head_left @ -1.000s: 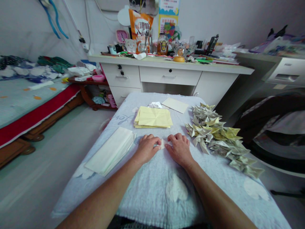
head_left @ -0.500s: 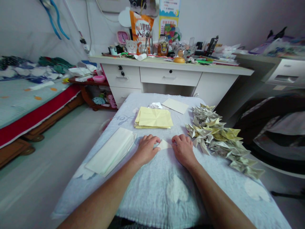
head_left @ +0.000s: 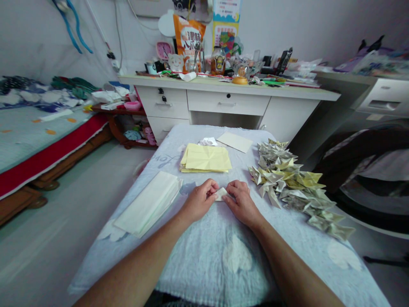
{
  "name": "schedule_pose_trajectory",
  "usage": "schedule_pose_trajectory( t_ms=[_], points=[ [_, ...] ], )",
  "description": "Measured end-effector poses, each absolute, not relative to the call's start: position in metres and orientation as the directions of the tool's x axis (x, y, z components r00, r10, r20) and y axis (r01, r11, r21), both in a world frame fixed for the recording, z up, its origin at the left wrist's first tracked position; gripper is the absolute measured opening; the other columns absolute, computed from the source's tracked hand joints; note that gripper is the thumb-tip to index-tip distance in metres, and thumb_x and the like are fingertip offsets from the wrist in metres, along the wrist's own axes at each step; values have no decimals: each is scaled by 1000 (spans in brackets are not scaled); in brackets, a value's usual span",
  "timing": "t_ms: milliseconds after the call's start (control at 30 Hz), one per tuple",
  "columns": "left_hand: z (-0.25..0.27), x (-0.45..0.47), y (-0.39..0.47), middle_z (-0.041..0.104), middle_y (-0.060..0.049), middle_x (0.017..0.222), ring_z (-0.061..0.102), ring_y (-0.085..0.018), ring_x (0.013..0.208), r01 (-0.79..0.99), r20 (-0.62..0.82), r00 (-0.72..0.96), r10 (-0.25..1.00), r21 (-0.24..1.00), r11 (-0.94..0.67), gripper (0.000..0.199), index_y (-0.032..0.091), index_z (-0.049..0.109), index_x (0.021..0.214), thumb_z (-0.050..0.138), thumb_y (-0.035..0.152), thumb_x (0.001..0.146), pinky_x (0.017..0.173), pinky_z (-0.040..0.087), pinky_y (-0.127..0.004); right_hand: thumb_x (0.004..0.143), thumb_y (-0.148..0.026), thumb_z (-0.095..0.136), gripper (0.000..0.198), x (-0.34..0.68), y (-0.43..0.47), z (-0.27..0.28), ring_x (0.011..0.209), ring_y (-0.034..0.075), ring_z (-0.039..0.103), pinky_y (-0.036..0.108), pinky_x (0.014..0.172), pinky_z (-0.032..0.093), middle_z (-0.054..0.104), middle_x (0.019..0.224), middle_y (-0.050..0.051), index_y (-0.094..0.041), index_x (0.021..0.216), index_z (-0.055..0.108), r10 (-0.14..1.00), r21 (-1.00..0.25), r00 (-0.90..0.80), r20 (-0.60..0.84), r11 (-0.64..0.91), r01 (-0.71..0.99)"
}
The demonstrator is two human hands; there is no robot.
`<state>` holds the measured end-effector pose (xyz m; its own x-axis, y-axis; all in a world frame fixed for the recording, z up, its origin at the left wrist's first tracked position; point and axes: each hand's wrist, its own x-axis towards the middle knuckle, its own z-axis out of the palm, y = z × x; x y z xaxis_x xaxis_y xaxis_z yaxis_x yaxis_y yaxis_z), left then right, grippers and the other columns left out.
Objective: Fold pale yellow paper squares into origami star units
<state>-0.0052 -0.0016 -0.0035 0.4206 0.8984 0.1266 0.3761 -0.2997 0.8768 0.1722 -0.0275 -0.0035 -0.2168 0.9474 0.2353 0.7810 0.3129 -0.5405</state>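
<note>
A small folded piece of pale paper is held between my two hands, just above or on the cloth. My left hand pinches its left side with thumb and fingertips. On the other side my right hand has thumb and fingers closed on the right edge. My fingers hide parts of the paper. Beyond my hands lies a stack of creased yellow paper sheets. Left of my left hand is a stack of long white folded paper. Many folded pointed paper pieces lie heaped to the right.
A pale blue patterned cloth covers the table. Near its far end are a pale card and crumpled white paper. A cluttered white desk stands behind, a bed at left, a washing machine at right.
Both hands have drawn closer together around the small paper. Their fingers have gone from lying over its sides to pinching it, and less of the paper's width shows.
</note>
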Motion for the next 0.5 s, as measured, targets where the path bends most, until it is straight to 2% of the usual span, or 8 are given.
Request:
schedule_pose_trajectory(
  t_ms=[167, 300, 400, 500],
  points=[
    [-4, -9, 4, 54, 3, 78, 53, -10, 74, 142, 132, 340, 931, 972, -189, 12, 19, 50, 90, 52, 17, 79, 69, 41, -22, 91, -33, 48, 23, 175, -25, -1, 88, 19, 48, 32, 81, 36, 56, 86, 4, -19, 75, 56, 951, -685, -167, 261, 304, 662],
    [-3, -9, 6, 53, 3, 74, 51, -10, 71, 39, 95, 312, 945, 993, -113, 7, 17, 54, 84, 55, 18, 77, 67, 40, -21, 93, -37, 42, 29, 178, -24, 0, 83, 17, 49, 30, 78, 38, 53, 80, 2, -20, 72, 52, 957, -798, -105, 272, 285, 531],
    [-1, -8, 6, 53, 3, 71, 48, -9, 64, -16, 31, 274, 961, 999, -28, 10, 16, 56, 85, 57, 20, 76, 60, 38, -20, 93, -40, 40, 30, 179, -24, -1, 77, 16, 49, 28, 72, 38, 52, 76, 1, -20, 75, 53, 977, -925, -56, 206, 214, 313],
    [1, -6, 3, 56, 2, 73, 48, -8, 61, -91, -24, 246, 969, 995, 48, 16, 15, 56, 88, 60, 23, 75, 57, 38, -19, 88, -40, 48, 20, 175, -25, -4, 73, 15, 48, 25, 67, 38, 53, 77, 0, -21, 85, 55, 988, -990, -87, 126, 131, 55]
  ],
)
